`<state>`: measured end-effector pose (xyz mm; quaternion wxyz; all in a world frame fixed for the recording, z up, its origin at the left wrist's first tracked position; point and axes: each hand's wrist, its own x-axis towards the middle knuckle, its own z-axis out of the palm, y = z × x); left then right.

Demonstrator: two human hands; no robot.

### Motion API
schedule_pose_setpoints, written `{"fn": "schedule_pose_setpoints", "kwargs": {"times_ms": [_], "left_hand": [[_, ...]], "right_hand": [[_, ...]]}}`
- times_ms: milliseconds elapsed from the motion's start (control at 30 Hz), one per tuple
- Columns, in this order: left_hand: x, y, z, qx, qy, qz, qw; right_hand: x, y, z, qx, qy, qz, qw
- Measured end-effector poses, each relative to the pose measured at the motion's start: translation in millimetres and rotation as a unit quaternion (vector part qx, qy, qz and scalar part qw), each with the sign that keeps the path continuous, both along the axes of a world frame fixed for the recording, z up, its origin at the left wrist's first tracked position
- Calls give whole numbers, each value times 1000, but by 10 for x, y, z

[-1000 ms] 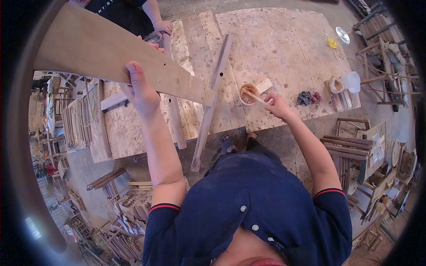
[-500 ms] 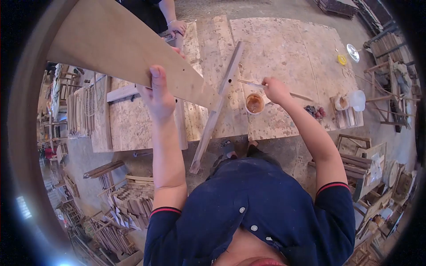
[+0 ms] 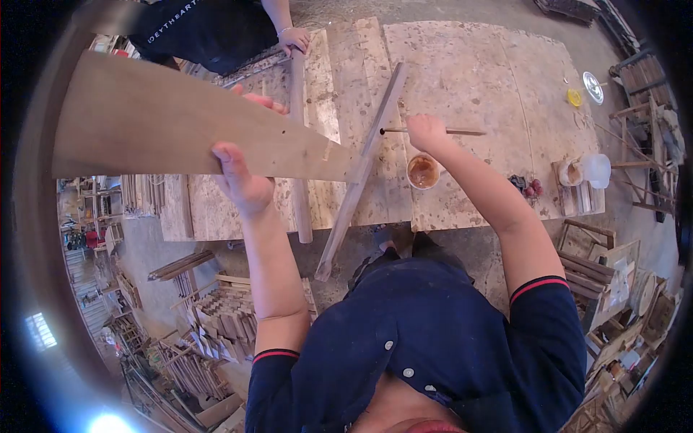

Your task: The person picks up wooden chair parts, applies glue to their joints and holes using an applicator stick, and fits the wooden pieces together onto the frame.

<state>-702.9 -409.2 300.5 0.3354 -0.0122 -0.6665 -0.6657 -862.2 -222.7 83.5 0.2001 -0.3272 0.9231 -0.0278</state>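
My left hand [image 3: 245, 184] is closed around a wide, tapering wooden board [image 3: 195, 130], thumb on the near edge and fingers beyond the far edge. The board's narrow end meets a long wooden bar [image 3: 364, 162] lying crosswise to it. Between the fingers of my right hand [image 3: 427, 133] is a thin wooden stick [image 3: 465, 131], held almost level. Its tip is at a small dark hole [image 3: 382, 131] in the bar; whether it goes inside I cannot tell. Just below that hand stands a small cup [image 3: 423, 172] of brownish paste.
The stained worktable [image 3: 462, 65] lies under the work. Across it, another person's hand [image 3: 294, 40] rests on a wooden piece [image 3: 297, 94]. A white tub [image 3: 595, 171], dark reddish lumps [image 3: 533, 187] and a yellow ring [image 3: 574, 97] are to the right. Stacked wood [image 3: 227, 317] stands at lower left.
The board's wide end has swung down and left in my left hand. My right hand has moved left and up, bringing the stick's tip from beside the bar to its hole.
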Motion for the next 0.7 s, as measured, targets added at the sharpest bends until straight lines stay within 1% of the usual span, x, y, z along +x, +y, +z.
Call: {"fn": "schedule_pose_setpoints", "kwargs": {"times_ms": [33,133,233,367,467,533,633,700], "left_hand": [[-4,-12,-1,3,0,1,1000],[-9,-22,-2,-2,-2,9,1000],[-4,-41,-15,-1,-2,6,1000],[-12,-74,-21,1,4,2,1000],[-21,-109,-18,-2,11,-4,1000],[-32,-126,-30,14,20,-11,1000],[-35,-154,-26,21,23,-16,999],[-31,-161,-19,21,17,-18,999]], "right_hand": [[-7,-26,87,8,-45,-23,999],[34,-148,263,36,-66,27,997],[-72,-197,131,27,-53,10,998],[-29,-223,66,39,-80,3,996],[-64,-217,142,44,-89,1,995],[-54,-142,399,37,-103,-20,994],[-1,-224,225,40,-102,-28,994],[-120,-240,127,38,-123,-33,991]]}}
